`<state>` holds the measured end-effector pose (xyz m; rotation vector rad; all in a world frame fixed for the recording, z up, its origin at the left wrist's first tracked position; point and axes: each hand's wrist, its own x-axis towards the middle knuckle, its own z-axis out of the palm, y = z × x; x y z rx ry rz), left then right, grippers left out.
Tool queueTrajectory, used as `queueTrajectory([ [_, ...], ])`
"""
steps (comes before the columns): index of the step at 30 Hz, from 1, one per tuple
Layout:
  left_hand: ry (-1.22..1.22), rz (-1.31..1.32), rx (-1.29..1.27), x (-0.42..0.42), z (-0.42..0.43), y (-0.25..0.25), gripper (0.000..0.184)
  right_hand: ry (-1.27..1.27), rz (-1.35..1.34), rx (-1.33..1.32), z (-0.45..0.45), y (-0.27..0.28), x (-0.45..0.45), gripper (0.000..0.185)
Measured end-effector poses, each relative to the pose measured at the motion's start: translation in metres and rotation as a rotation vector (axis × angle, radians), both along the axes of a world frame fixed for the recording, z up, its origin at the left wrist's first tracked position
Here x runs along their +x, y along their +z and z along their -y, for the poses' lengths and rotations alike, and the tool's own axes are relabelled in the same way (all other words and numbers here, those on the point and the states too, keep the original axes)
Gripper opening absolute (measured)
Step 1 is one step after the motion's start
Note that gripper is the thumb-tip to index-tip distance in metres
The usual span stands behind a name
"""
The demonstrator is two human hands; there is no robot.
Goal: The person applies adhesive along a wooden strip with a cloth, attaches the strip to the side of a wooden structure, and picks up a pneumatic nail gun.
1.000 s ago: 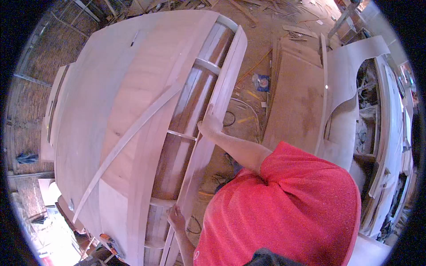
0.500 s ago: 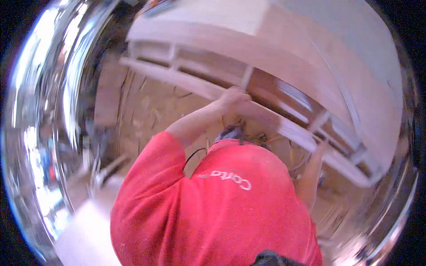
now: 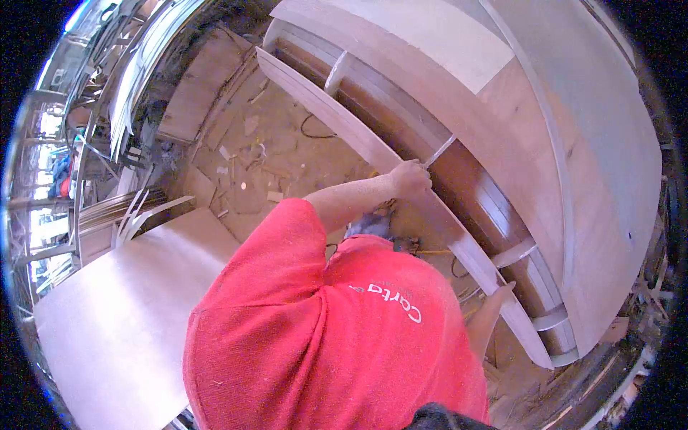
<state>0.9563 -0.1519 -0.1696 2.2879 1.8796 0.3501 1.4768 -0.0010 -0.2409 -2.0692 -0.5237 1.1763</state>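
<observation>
A long pale wooden plank (image 3: 349, 127) runs diagonally along the near side of a large curved wooden structure (image 3: 466, 107). Short pale ribs (image 3: 335, 73) cross the gap between the two. My left hand (image 3: 410, 179) is closed over the middle of the plank, beside one rib, with its fingertips hidden on the far side. Lower right, my right hand (image 3: 499, 290) grips the same plank near its lower end. Only the thumb side of that hand shows; the other fingers are under or behind the wood.
A large smooth pale sheet (image 3: 122, 315) lies at lower left, near stacked wooden strips (image 3: 118, 213). Offcuts, dust and a dark looped cable (image 3: 315, 127) cover the brown floor (image 3: 247, 168). A wooden panel (image 3: 204, 82) stands at upper left.
My view has turned and steadied, so the plank and structure now slope more steeply down to the right. Both hands are still on the plank.
</observation>
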Motion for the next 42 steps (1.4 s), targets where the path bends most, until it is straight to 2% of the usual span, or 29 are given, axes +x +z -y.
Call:
queueTrajectory([
  [5,0.050,-0.066,0.028,0.004,0.006,0.000,0.008,-0.020,-0.013,0.009,-0.001,-0.004,0.003,0.069],
  [10,0.071,-0.115,-0.097,0.007,0.000,0.020,0.009,-0.027,-0.005,0.013,-0.007,-0.011,0.009,0.067],
  [14,0.032,-0.147,-0.010,0.004,0.000,0.003,0.012,-0.034,-0.120,0.085,-0.008,-0.022,0.008,0.071],
  [16,0.039,-0.169,0.056,0.003,0.001,0.005,0.015,0.031,0.033,0.172,-0.006,-0.014,0.002,0.074],
  [17,0.027,-0.186,0.008,0.005,0.000,0.010,0.020,-0.005,0.028,0.193,-0.005,-0.016,0.006,0.074],
  [18,0.009,-0.209,-0.029,0.006,0.001,0.020,0.025,0.129,0.161,0.191,-0.006,-0.042,0.023,0.077],
  [19,0.013,-0.227,0.022,0.007,0.006,0.026,0.031,0.171,0.305,0.194,-0.002,-0.039,0.015,0.076],
  [20,0.016,-0.246,0.077,0.008,0.010,0.030,0.037,0.183,0.492,0.183,0.006,-0.021,0.001,0.076],
  [21,0.042,-0.202,0.023,0.007,0.010,0.023,0.041,0.177,0.650,0.169,0.016,-0.003,-0.012,0.075],
  [22,0.074,-0.159,-0.036,0.007,0.012,0.015,0.046,0.159,0.741,0.156,0.024,0.015,-0.021,0.075],
  [23,0.085,-0.122,0.025,0.007,0.018,0.013,0.047,0.138,0.775,0.143,0.035,0.043,-0.035,0.074],
  [25,0.127,-0.079,0.097,0.011,0.035,0.027,0.046,0.141,0.709,0.116,0.059,0.123,-0.062,0.071],
  [26,0.160,-0.074,0.110,0.018,0.046,0.048,0.045,0.181,0.659,0.073,0.061,0.141,-0.069,0.067],
  [27,0.164,-0.091,0.125,0.021,0.053,0.064,0.045,0.180,0.642,0.089,0.058,0.132,-0.067,0.067],
  [29,0.236,0.114,0.217,0.023,0.079,0.080,0.037,0.425,0.784,0.412,0.075,0.109,-0.062,0.058],
  [30,0.249,0.100,0.224,0.022,0.092,0.079,0.037,0.457,0.748,0.378,0.079,0.105,-0.070,0.036],
  [31,0.320,0.159,0.211,0.019,0.108,0.076,0.034,0.470,0.734,0.390,0.081,0.107,-0.082,0.036],
  [33,0.414,0.217,0.203,0.017,0.151,0.070,0.031,0.810,0.598,0.540,0.093,0.118,-0.108,0.020],
  [35,0.611,0.270,0.125,0.010,0.194,0.064,0.032,0.787,0.582,0.672,0.100,0.128,-0.153,0.017],
  [37,0.755,0.219,-0.160,-0.001,0.245,0.048,0.033,0.946,0.459,0.879,0.105,0.143,-0.191,0.017],
  [39,0.749,0.244,-0.258,-0.027,0.317,-0.024,0.028,1.008,0.448,0.959,0.111,0.155,-0.231,0.017],
  [40,0.772,0.253,-0.252,-0.038,0.338,-0.033,0.028,1.046,0.459,0.999,0.116,0.171,-0.253,0.016],
  [42,0.853,0.282,-0.697,-0.053,0.384,-0.046,0.027,1.126,0.452,1.057,0.130,0.190,-0.293,0.016],
])
